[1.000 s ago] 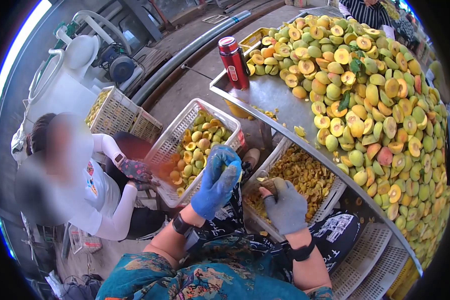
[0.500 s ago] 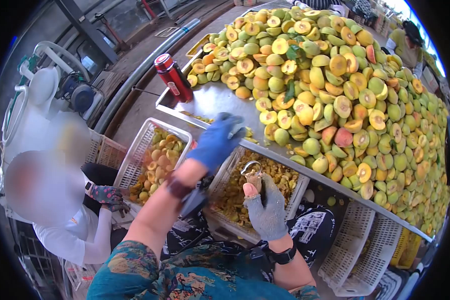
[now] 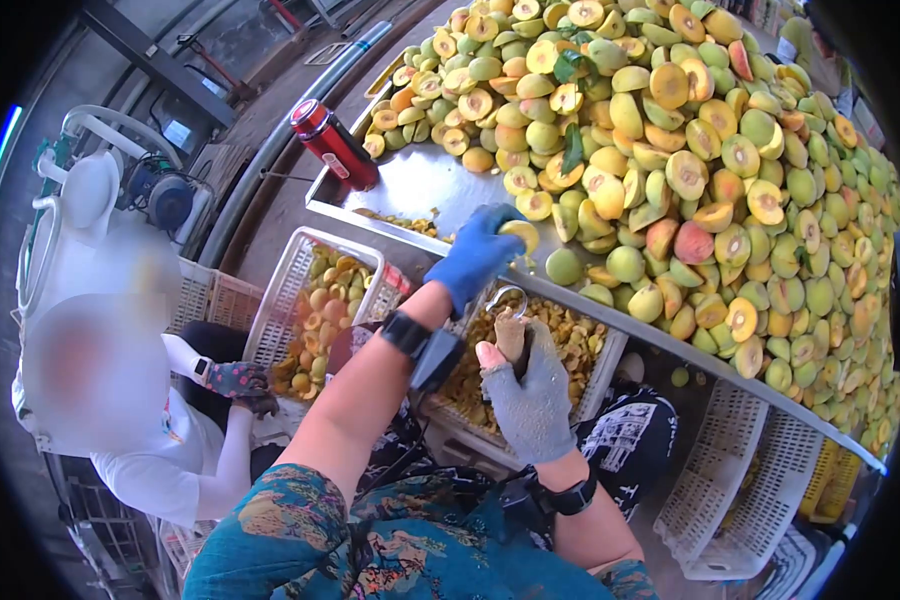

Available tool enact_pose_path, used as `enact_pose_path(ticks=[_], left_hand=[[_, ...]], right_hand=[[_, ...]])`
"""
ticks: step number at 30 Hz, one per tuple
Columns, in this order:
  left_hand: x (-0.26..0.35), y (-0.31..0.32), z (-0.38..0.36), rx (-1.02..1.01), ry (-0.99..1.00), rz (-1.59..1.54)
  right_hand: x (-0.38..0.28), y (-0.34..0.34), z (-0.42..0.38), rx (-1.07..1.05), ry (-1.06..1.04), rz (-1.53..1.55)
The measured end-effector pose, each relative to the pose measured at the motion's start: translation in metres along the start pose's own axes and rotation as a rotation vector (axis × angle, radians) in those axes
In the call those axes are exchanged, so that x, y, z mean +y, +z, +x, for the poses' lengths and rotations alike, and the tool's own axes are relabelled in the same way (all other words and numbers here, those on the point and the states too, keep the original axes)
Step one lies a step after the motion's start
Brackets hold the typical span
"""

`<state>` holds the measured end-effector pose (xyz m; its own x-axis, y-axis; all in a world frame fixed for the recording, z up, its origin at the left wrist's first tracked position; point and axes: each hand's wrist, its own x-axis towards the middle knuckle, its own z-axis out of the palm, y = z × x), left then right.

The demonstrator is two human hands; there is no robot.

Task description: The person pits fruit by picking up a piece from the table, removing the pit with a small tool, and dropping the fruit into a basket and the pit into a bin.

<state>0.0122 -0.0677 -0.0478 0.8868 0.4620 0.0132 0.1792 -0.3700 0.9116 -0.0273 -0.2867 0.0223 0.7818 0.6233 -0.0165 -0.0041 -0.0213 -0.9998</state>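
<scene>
My left hand (image 3: 470,252), in a blue glove, is closed on a yellow peach half (image 3: 521,236) above the front edge of the metal table (image 3: 440,190). My right hand (image 3: 532,405), in a grey glove with the thumb tip bare, grips a ring-bladed pitting knife (image 3: 511,332) by its brownish handle. Its curved metal loop points up, just below my left hand and apart from the peach half. Under the knife sits a white crate of yellow fruit scraps (image 3: 582,350). A large heap of halved peaches (image 3: 670,180) covers most of the table, many showing their pits.
A red thermos (image 3: 335,145) stands at the table's left corner. Left of my arm is a white crate with peach halves (image 3: 320,305). A co-worker in a white shirt (image 3: 160,460) sits beside it. White crates (image 3: 730,480) are below the table at right.
My left hand has moved slightly right and now shows a peach half in its fingers. My right hand keeps the knife at nearly the same place. The view has shifted a little.
</scene>
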Motion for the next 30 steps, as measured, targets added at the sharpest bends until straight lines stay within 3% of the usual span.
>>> enact_pose_path(ticks=[1, 2, 4, 6, 8, 10, 11, 18, 19, 23, 26, 30], left_hand=[[0.016, -0.010, -0.020, 0.027, -0.039, -0.191], [0.028, -0.017, -0.039, -0.021, -0.126, -0.690], [0.066, -0.025, -0.077, 0.020, -0.184, -1.014], [0.076, -0.030, -0.102, 0.085, -0.134, -0.986], [0.088, -0.031, -0.125, 0.151, -0.083, -0.964], [0.100, -0.034, -0.147, 0.207, 0.008, -0.538], [0.101, -0.032, -0.155, 0.226, 0.007, -0.833], [0.101, -0.032, -0.189, 0.411, 0.075, -0.578], [0.095, -0.037, -0.193, 0.290, 0.132, -0.590], [0.093, -0.033, -0.202, 0.368, 0.187, -0.479], [0.092, -0.032, -0.202, 0.424, 0.096, -0.534], [0.091, -0.034, -0.201, 0.390, 0.035, -0.634]], right_hand=[[-0.001, 0.001, 0.000, -0.045, -0.002, 0.007], [-0.002, 0.002, -0.002, -0.093, -0.002, 0.012], [-0.003, 0.009, -0.006, -0.155, 0.033, 0.025], [0.002, 0.018, -0.006, -0.152, -0.130, -0.064], [-0.003, 0.024, -0.012, -0.178, -0.148, -0.100], [-0.002, 0.032, -0.018, -0.204, -0.160, -0.224], [-0.002, 0.036, -0.019, -0.227, -0.188, -0.172], [-0.009, 0.052, -0.032, -0.312, -0.243, -0.125], [-0.009, 0.054, -0.034, -0.313, -0.219, -0.127], [-0.012, 0.054, -0.037, -0.358, -0.265, -0.281], [-0.007, 0.053, -0.037, -0.411, -0.164, -0.274], [-0.009, 0.047, -0.035, -0.470, -0.193, -0.138]])
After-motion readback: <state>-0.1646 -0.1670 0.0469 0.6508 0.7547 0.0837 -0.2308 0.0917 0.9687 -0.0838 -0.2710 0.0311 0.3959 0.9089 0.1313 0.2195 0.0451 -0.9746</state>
